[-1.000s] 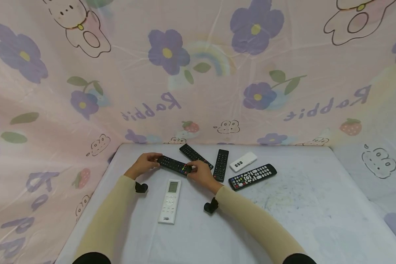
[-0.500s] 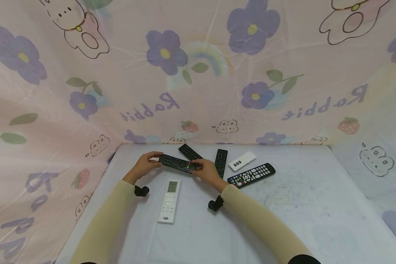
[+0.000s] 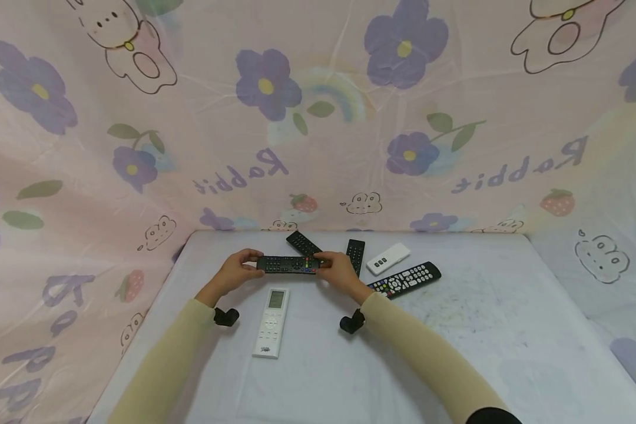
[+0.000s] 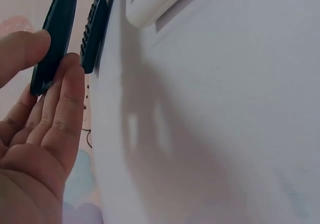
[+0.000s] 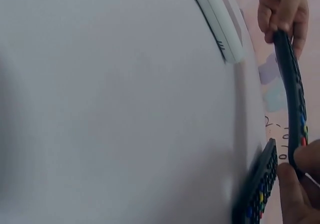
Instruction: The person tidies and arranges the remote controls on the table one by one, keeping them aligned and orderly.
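A black remote control (image 3: 288, 265) with a few coloured buttons is held level by both hands, raised off the white table. My left hand (image 3: 235, 272) pinches its left end; in the left wrist view the thumb presses one face and the fingers (image 4: 70, 92) lie behind. My right hand (image 3: 341, 272) grips the end with the coloured buttons, between thumb and fingers in the right wrist view. Just behind it lies a second black remote (image 3: 301, 241), partly hidden. In front rests a white remote (image 3: 271, 324) with a small screen.
Right of the hands lie a slim black remote (image 3: 355, 254), a small white remote (image 3: 388, 259) and a larger black remote (image 3: 413, 278), its near end partly covered by the right wrist. A patterned cloth (image 3: 318, 176) stands around the white table (image 3: 482, 330).
The held black remote has swung from a slant to nearly straight across and shifted slightly right. My right hand has moved right with it, covering more of the remotes behind.
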A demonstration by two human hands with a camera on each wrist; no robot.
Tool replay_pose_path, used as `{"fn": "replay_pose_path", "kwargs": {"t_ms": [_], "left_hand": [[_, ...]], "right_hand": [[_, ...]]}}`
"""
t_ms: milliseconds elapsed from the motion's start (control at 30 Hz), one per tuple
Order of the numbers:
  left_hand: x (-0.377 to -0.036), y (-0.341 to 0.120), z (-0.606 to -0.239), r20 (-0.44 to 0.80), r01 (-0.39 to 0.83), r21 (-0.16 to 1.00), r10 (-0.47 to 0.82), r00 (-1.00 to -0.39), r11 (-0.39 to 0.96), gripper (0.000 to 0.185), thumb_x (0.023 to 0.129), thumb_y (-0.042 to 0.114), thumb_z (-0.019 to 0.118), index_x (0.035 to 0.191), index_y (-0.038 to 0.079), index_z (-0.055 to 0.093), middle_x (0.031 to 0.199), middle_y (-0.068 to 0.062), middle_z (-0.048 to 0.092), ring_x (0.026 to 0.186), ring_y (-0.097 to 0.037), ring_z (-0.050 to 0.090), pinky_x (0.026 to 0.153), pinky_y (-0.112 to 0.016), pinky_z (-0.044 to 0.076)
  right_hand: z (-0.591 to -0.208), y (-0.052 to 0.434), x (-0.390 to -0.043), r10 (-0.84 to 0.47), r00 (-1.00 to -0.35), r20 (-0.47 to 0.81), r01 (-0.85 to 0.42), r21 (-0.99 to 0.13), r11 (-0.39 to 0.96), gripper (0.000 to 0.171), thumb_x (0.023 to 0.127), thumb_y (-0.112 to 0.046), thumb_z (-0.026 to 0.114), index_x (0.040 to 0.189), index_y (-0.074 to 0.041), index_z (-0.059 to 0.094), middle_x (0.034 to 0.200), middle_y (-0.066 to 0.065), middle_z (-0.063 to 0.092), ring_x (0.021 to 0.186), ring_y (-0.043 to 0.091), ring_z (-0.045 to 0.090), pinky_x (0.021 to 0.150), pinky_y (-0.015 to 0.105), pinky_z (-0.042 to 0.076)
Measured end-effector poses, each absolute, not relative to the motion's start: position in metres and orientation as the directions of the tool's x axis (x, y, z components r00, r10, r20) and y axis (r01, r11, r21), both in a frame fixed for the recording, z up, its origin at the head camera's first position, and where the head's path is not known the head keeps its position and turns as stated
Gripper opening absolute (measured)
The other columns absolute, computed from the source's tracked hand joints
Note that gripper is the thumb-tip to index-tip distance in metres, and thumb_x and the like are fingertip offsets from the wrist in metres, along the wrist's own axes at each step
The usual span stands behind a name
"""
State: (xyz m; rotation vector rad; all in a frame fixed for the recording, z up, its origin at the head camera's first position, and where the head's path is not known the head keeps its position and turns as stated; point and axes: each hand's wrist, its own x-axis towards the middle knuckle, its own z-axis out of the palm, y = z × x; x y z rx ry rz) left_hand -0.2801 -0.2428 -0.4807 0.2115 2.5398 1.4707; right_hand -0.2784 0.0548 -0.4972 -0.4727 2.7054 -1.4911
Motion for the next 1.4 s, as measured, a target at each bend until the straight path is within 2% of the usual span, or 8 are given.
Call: {"fn": "replay_pose_path", "kwargs": {"t_ms": [167,367,567,867,1000,1233,1400], "left_hand": [[-0.268,-0.243,-0.481,-0.108,0.023,0.868,0.234,-0.966,0.496,0.055,0.08,0.012,0.078,0.129,0.008,0.055,0.126,-0.019,0.057,0.09,-0.015,0.066,0.075,-0.027,0.052],[-0.252,-0.238,-0.485,-0.101,0.034,0.874,0.25,-0.963,0.486,0.055,0.079,0.013,0.079,0.129,0.008,0.055,0.125,-0.019,0.056,0.077,-0.012,0.063,0.064,-0.027,0.049],[-0.232,-0.229,-0.485,-0.093,0.021,0.879,0.214,-0.972,0.477,0.056,0.078,0.017,0.08,0.129,0.01,0.057,0.125,-0.016,0.058,0.079,-0.011,0.064,0.065,-0.027,0.048],[-0.199,-0.213,-0.481,-0.132,-0.069,0.866,0.094,-0.987,0.495,0.057,0.074,0.015,0.083,0.126,0.013,0.059,0.119,-0.01,0.062,0.08,-0.011,0.064,0.065,-0.026,0.048],[-0.188,-0.204,-0.479,-0.14,-0.081,0.867,0.086,-0.986,0.492,0.059,0.074,0.013,0.083,0.127,0.01,0.058,0.12,-0.011,0.062,0.079,-0.011,0.065,0.066,-0.025,0.049],[-0.17,-0.196,-0.476,-0.142,-0.09,0.869,0.07,-0.987,0.486,0.06,0.072,0.012,0.084,0.126,0.013,0.059,0.122,-0.008,0.062,0.077,-0.011,0.066,0.063,-0.026,0.049],[-0.157,-0.19,-0.476,-0.124,-0.082,0.878,0.059,-0.991,0.472,0.057,0.073,0.009,0.083,0.125,0.011,0.06,0.121,-0.011,0.06,0.079,-0.011,0.068,0.063,-0.025,0.052]], "right_hand": [[-0.495,0.056,-0.279,-0.301,-0.946,0.118,-0.262,-0.825,0.5,0.043,0.081,-0.003,0.067,0.124,-0.008,0.064,0.122,0.015,0.065,0.097,0.023,0.067,0.076,0.03,0.057],[-0.494,0.061,-0.282,-0.347,-0.93,0.121,-0.29,-0.82,0.493,0.043,0.08,-0.002,0.07,0.122,-0.009,0.066,0.124,0.014,0.065,0.085,0.016,0.068,0.07,0.024,0.055],[-0.498,0.064,-0.286,-0.368,-0.926,0.081,-0.275,-0.813,0.513,0.046,0.079,0.001,0.068,0.122,-0.012,0.066,0.128,0.014,0.063,0.083,0.012,0.067,0.066,0.021,0.052],[-0.497,0.06,-0.289,-0.404,-0.911,0.084,-0.296,-0.815,0.499,0.043,0.08,0.002,0.064,0.121,-0.009,0.067,0.114,0.013,0.068,0.081,0.01,0.063,0.068,0.021,0.049],[-0.498,0.061,-0.289,-0.433,-0.898,0.083,-0.313,-0.812,0.493,0.041,0.08,0.002,0.062,0.12,-0.009,0.067,0.112,0.013,0.069,0.08,0.01,0.062,0.068,0.021,0.049],[-0.501,0.059,-0.29,-0.487,-0.869,0.093,-0.354,-0.804,0.478,0.041,0.08,0.002,0.061,0.119,-0.008,0.068,0.111,0.013,0.069,0.082,0.012,0.063,0.068,0.021,0.05],[-0.504,0.057,-0.291,-0.508,-0.857,0.09,-0.359,-0.811,0.462,0.038,0.08,0.002,0.061,0.117,-0.007,0.068,0.108,0.012,0.07,0.08,0.011,0.063,0.066,0.021,0.05]]}}
